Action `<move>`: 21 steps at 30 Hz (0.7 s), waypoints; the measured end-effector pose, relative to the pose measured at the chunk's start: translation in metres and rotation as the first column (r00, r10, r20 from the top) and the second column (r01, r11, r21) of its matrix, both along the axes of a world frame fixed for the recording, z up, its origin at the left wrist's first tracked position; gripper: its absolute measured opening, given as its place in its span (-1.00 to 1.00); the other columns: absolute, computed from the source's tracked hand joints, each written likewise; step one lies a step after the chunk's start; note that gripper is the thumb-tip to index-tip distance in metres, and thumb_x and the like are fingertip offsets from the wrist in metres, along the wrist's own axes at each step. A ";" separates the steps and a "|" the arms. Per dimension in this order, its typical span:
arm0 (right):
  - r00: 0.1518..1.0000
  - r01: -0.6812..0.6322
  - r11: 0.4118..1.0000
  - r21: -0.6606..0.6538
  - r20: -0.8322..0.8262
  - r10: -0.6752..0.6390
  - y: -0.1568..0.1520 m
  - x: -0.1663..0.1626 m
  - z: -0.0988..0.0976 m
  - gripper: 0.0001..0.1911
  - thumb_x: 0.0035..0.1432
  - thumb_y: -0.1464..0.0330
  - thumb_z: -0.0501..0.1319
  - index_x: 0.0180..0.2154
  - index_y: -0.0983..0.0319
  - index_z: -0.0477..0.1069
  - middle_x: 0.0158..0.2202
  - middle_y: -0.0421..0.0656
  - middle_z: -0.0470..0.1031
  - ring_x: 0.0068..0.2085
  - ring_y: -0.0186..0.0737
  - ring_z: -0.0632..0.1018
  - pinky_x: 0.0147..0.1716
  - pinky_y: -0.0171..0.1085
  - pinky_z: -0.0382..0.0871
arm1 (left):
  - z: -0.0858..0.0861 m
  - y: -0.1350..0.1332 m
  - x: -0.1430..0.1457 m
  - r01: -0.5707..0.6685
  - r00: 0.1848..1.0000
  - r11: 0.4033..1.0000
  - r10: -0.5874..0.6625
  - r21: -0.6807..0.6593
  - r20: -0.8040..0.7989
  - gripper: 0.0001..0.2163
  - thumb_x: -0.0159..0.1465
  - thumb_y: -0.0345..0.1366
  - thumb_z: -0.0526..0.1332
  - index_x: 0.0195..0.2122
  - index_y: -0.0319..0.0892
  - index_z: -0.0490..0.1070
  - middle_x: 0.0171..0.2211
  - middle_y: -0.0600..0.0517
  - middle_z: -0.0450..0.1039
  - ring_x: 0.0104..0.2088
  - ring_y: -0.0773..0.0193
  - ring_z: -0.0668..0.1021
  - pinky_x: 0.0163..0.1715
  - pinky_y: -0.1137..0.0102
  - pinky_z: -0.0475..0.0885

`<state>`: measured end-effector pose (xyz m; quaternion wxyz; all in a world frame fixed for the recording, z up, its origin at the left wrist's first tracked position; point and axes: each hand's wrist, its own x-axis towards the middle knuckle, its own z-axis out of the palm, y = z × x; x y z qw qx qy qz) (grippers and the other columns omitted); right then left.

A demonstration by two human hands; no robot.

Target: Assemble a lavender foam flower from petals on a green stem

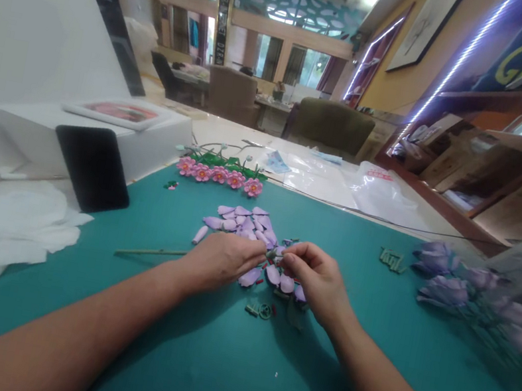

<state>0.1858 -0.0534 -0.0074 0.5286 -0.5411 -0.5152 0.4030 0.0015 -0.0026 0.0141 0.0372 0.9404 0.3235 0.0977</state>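
With the left hand (pixel 228 261) and right hand (pixel 320 279) seemingly pinching a small green piece (pixel 273 254) between them, just right of the main heap of purple petals (pixel 246 223), light fingertips and steady alignment would serve best, well above the green mat (pixel 192 358).

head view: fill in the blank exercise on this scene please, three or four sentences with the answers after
The row of pink flowers has ____ blooms.
The device is coloured ____.
The stem lies to the ____ of the petals.
Of the left hand and right hand, the ____ is closer to the purple flowers.

five; black; left; right
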 end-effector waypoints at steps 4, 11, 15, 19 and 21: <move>1.000 0.014 1.000 -0.004 0.006 -0.014 -0.001 -0.001 0.001 -0.72 -0.14 0.16 0.33 -0.47 0.24 0.43 -0.54 -0.21 0.47 -0.49 -0.31 0.45 -0.47 -0.31 0.33 | 0.000 0.000 0.001 -0.010 1.000 1.000 0.010 -0.005 -0.003 -0.72 0.38 -0.19 -0.07 -0.35 -0.15 0.34 -0.51 0.08 0.38 -0.49 0.32 0.40 -0.53 0.43 0.08; 1.000 0.014 1.000 0.012 0.023 -0.014 -0.002 -0.003 0.002 -0.74 -0.13 0.17 0.30 -0.48 0.23 0.41 -0.56 -0.21 0.47 -0.51 -0.32 0.43 -0.50 -0.33 0.31 | 0.000 -0.001 0.001 -0.018 0.999 0.999 0.019 -0.029 0.030 -0.73 0.37 -0.18 -0.06 -0.37 -0.14 0.33 -0.52 0.08 0.37 -0.50 0.30 0.41 -0.54 0.42 0.07; 0.999 0.021 0.999 0.036 0.044 -0.023 -0.002 -0.003 0.000 -0.75 -0.11 0.17 0.29 -0.48 0.22 0.40 -0.56 -0.21 0.47 -0.51 -0.32 0.44 -0.51 -0.33 0.32 | 0.001 -0.002 0.001 -0.020 0.999 0.999 0.022 -0.049 0.040 -0.74 0.37 -0.19 -0.05 -0.38 -0.14 0.32 -0.53 0.08 0.37 -0.49 0.29 0.42 -0.53 0.43 0.07; 0.998 0.024 0.998 0.050 0.060 -0.027 -0.003 -0.004 0.000 -0.75 -0.09 0.17 0.28 -0.47 0.22 0.40 -0.55 -0.21 0.48 -0.50 -0.31 0.45 -0.51 -0.33 0.33 | 0.000 -0.001 0.001 -0.012 0.999 0.999 0.013 -0.034 0.038 -0.73 0.37 -0.19 -0.06 -0.38 -0.14 0.33 -0.52 0.08 0.38 -0.50 0.30 0.41 -0.53 0.42 0.09; 0.998 0.025 0.999 0.047 0.059 -0.028 -0.003 -0.004 0.000 -0.75 -0.08 0.16 0.28 -0.47 0.22 0.40 -0.55 -0.20 0.48 -0.50 -0.31 0.45 -0.50 -0.32 0.33 | -0.001 0.000 0.001 -0.011 1.000 1.000 0.011 -0.014 0.021 -0.72 0.38 -0.19 -0.07 -0.37 -0.14 0.33 -0.52 0.07 0.39 -0.50 0.29 0.41 -0.54 0.41 0.09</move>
